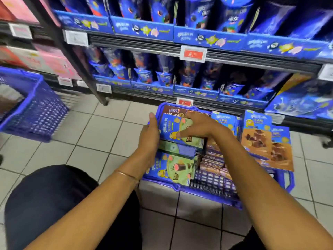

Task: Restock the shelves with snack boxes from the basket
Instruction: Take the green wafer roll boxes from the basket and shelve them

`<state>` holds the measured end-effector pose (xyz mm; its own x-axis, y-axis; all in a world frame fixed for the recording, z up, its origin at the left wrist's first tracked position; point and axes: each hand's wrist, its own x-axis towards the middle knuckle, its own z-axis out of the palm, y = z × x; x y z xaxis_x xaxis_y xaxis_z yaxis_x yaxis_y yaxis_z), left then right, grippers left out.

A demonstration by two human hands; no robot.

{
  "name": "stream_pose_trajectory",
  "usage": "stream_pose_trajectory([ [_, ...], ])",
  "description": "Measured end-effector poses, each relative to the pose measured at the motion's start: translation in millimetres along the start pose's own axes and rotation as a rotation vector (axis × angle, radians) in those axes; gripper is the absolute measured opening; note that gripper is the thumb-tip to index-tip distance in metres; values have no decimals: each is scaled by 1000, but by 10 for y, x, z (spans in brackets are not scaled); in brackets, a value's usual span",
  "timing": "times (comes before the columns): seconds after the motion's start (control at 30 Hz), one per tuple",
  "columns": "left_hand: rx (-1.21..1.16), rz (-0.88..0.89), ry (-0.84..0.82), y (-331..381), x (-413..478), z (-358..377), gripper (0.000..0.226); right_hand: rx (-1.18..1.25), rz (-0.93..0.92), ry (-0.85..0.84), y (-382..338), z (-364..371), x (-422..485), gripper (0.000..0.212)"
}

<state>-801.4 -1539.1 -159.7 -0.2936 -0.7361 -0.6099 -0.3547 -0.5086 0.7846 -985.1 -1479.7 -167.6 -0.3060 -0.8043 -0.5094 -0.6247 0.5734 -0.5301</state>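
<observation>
Green-and-blue cardboard is what we're working on: our left hand (pixel 149 136) is pressing flat, fingers straight, against the left edge of the top snack box (pixel 170 124), while our right hand (pixel 196 126) is spreading its fingers over the box's face, neither hand curling round it. That box is lying in the blue basket (pixel 198 194) on the floor, over more boxes. We're judging the job far from finished: the basket is looking well filled, and the shelves (pixel 225 56) are waiting beyond.
</observation>
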Motion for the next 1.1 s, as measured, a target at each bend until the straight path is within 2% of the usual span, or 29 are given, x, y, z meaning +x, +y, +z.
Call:
stream_pose_trajectory([
  [0.17, 108, 90, 0, 53, -112, -13, 70, -52, 11, -63, -16, -62, 74, 103],
  [0.33, 143, 135, -24, 195, -173, 0, 52, -73, -39, -129, -122, -238, -55, 47],
  [0.4, 164, 154, -29, 302, -169, -9, 46, -21, -72, -108, -160, -288, -156, 37],
  [0.5, 67, 198, -19, 449, -155, -29, 38, 267, -88, 41, -160, -342, -370, 38],
  [0.6, -28, 174, -131, 524, -204, 2, 73, 654, -149, 124, -199, -323, -585, 29],
  [0.7, -212, 232, -314, 504, -299, 129, 56, 775, -224, 143, -373, -190, -701, 29],
  [0.8, -401, 242, -309, 539, -339, 148, 45, 818, -248, 231, -465, -102, -748, 42],
  [0.9, -489, 154, -340, 650, -346, 74, 53, 1127, -289, 305, -494, -4, -865, 41],
  [1.03, -542, 206, -330, 663, -382, 87, 54, 1451, -201, 439, -642, 300, -940, 57],
  [1.1, -593, 201, -348, 598, -414, 121, 57, 1583, -169, 480, -749, 371, -938, 54],
])
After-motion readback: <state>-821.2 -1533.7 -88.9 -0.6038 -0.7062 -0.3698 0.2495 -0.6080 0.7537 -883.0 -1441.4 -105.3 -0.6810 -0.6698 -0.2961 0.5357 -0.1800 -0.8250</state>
